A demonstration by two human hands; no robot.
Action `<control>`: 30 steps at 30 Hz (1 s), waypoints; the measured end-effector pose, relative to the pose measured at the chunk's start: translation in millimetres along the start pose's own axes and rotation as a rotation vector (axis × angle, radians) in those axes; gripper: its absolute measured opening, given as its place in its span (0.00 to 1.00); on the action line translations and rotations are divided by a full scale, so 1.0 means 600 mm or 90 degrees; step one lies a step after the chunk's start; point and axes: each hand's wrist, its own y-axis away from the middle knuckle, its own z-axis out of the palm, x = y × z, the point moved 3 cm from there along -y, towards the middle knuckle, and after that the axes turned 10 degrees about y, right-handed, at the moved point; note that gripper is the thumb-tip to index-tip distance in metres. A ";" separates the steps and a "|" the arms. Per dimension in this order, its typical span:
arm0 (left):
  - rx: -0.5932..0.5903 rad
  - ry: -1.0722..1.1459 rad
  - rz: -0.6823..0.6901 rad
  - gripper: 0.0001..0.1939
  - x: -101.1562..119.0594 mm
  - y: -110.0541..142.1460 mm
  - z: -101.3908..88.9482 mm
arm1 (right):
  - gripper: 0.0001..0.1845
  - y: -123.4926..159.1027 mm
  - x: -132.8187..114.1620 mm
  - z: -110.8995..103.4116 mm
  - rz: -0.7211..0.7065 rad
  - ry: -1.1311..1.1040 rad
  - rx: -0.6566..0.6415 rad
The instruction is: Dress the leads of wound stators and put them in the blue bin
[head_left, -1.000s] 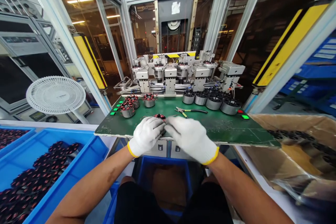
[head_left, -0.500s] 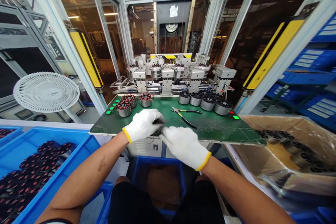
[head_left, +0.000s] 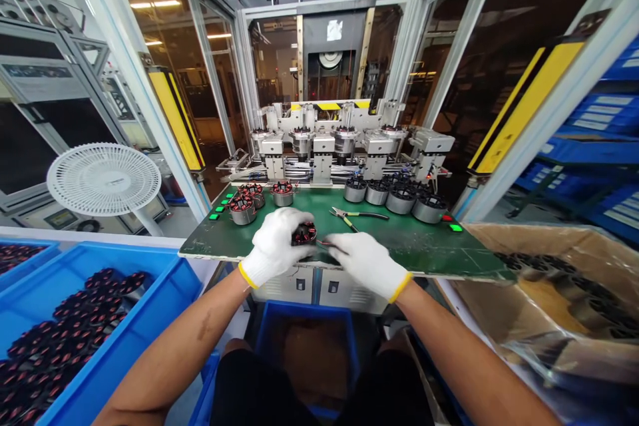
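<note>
My left hand, in a white glove, is closed round a small wound stator with red coils, held tilted just above the green work board. Just right of the stator, my gloved right hand pinches a thin wire lead that runs from it. Both hands are near the board's front edge.
Pliers lie on the board behind my hands. Wound stators stand at back left, unwound cores at back right, before the winding machine. A blue bin of stators sits left, a cardboard box right, a fan far left.
My left hand has turned the stator so its red coils show. My right hand has moved up and to the right, drawing a wire out from the stator.
</note>
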 end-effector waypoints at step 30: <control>-0.095 0.155 -0.120 0.36 -0.054 -0.009 0.040 | 0.26 -0.030 -0.045 0.016 0.120 -0.388 -0.143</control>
